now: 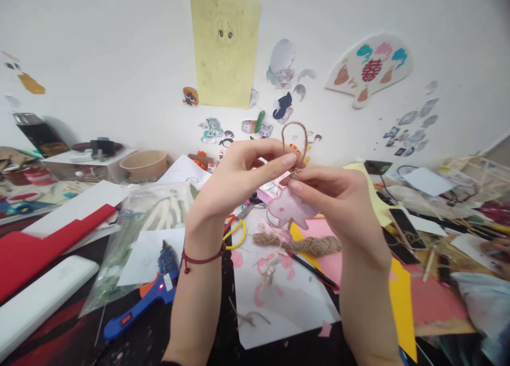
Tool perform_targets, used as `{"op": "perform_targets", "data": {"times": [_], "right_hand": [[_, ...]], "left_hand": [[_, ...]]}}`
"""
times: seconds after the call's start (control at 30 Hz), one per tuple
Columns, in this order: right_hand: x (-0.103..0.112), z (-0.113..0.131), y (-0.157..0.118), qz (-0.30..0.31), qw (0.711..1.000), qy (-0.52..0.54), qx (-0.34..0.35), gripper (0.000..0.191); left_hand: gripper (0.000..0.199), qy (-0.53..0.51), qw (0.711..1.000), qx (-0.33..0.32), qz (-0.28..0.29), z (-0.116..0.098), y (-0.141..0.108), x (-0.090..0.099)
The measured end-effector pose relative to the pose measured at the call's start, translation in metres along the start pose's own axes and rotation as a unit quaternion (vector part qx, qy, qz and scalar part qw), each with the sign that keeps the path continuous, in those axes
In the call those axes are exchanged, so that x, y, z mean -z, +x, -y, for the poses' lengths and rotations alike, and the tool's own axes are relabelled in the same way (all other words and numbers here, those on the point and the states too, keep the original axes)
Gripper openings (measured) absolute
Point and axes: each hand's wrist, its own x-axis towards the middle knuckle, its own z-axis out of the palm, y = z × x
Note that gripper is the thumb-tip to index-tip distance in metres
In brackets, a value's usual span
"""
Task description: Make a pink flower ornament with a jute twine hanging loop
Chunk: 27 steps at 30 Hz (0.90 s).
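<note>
A pink and white cut-out charm (286,209) with a wavy edge hangs in front of me, above the table. A brown twine loop (295,125) rises from its top. My left hand (255,167) pinches the twine at the base of the loop between thumb and fingers. Close beside it, my right hand (337,190) pinches where the twine meets the charm, covering part of its right side. Below the charm hang a small pink piece (285,235) and a pale, blurred end piece (269,271). The fingers hide the knot itself.
Beneath my hands lie a white sheet (255,323) with pink scraps, a twine bundle (314,245), a black pencil (313,270) and yellow-handled scissors (238,236). A blue glue gun (139,307) lies left, its light red. At far right, another person's hand (496,246) shows.
</note>
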Motion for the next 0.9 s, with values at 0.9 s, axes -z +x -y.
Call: {"op": "perform_targets", "data": {"times": [0.9], "right_hand": [[-0.008,-0.030,0.018,-0.023,0.997,0.057,0.041,0.006]], "left_hand": [[0.033,0.008,0.996,0.011,-0.086,0.026,0.013,-0.003]]}}
